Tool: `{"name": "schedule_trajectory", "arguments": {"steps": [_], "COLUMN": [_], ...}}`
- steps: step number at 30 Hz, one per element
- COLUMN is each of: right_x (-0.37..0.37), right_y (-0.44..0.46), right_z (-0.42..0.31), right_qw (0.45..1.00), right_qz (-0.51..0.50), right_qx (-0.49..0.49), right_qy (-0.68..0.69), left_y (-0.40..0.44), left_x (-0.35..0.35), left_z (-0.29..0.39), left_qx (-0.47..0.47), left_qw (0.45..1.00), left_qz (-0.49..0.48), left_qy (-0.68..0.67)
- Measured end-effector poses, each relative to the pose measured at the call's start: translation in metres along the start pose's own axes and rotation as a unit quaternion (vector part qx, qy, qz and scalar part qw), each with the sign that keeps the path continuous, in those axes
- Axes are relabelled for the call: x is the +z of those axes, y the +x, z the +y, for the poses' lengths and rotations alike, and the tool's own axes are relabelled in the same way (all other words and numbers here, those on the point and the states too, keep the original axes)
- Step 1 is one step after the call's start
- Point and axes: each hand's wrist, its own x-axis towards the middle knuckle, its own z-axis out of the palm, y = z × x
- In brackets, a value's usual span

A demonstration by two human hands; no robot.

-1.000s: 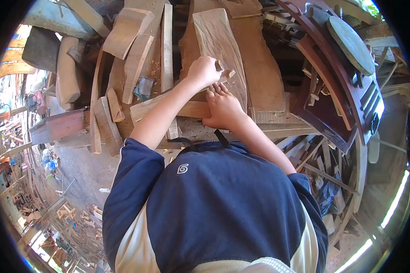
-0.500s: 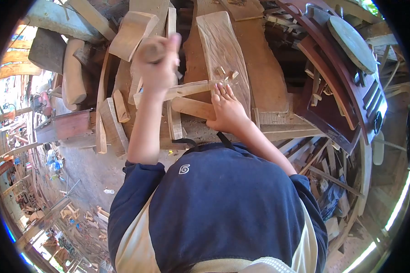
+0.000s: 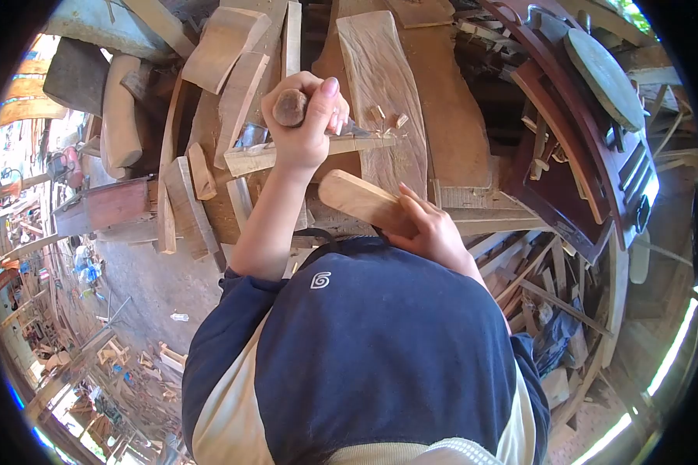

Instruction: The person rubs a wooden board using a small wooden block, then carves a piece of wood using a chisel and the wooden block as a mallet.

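My left hand (image 3: 302,120) is closed in a fist around a chisel, its round wooden handle end (image 3: 289,108) facing up at me. The grey chisel blade (image 3: 355,130) shows to the right of the fist, close to the far end of a narrow wooden strip (image 3: 252,160). My right hand (image 3: 425,226) grips the near end of a paddle-shaped wooden block (image 3: 364,200), held just in front of my shirt. Beneath the strip's right end lies a long grooved board (image 3: 376,66), with several small wood chips (image 3: 378,113) on it.
A wide brown plank (image 3: 450,116) lies right of the grooved board. Curved wood pieces (image 3: 229,46) rest at the left. Dark red furniture parts (image 3: 597,170) stand at the right, beside stacked scrap wood (image 3: 551,302). A plastic bottle (image 3: 179,317) lies on the floor.
My left hand has come down and right, its chisel blade now by the strip. My right hand has lifted off the strip, moved toward my body and closed on the wooden block.
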Motion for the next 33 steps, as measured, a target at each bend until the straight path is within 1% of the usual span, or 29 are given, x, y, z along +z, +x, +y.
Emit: {"name": "schedule_trajectory", "arguments": {"steps": [2,4,5,7,14,16,23,25,26,29,31,33], "right_x": [-0.005,-0.007,-0.006,0.001,0.010,0.005,0.006,0.008,0.009,0.010,0.009,0.010], "right_y": [-0.013,-0.023,-0.027,-0.034,-0.042,-0.038,-0.037,-0.037,-0.038,-0.039,-0.039,-0.039], "right_z": [0.001,0.002,0.004,0.012,0.013,0.005,0.006,0.007,0.008,0.008,0.007,0.008], "right_qw": [0.999,0.993,0.993,0.989,0.995,0.991,0.987,0.986,0.985,0.985,0.985,0.985], "right_qz": [0.014,0.000,0.000,-0.007,-0.005,-0.018,-0.030,-0.029,-0.029,-0.021,-0.014,-0.014], "right_qx": [0.016,0.101,0.101,0.129,0.088,0.113,0.133,0.138,0.139,0.145,0.140,0.141], "right_qy": [0.027,0.064,0.065,0.075,0.052,0.064,0.083,0.094,0.094,0.093,0.101,0.099], "left_y": [0.000,0.000,0.000,0.000,0.003,0.003,0.002,0.002,0.002,0.003,0.003,0.003], "left_x": [0.002,0.004,0.004,0.001,-0.001,0.000,0.008,0.009,0.010,0.013,0.014,0.013], "left_z": [-0.001,-0.001,-0.001,-0.003,-0.003,0.000,0.001,-0.001,-0.001,0.000,0.001,-0.002], "left_qx": [0.003,-0.001,-0.002,-0.010,-0.033,-0.019,-0.027,-0.045,-0.046,-0.036,-0.023,-0.033], "left_qw": [1.000,1.000,1.000,0.998,0.994,0.984,0.980,0.986,0.986,0.985,0.975,0.979], "left_qz": [-0.003,-0.022,-0.022,-0.056,-0.107,-0.156,-0.174,-0.150,-0.151,-0.160,-0.192,-0.181], "left_qy": [0.004,-0.011,-0.010,-0.002,-0.005,0.086,0.094,0.050,0.050,0.061,0.111,0.088]}}
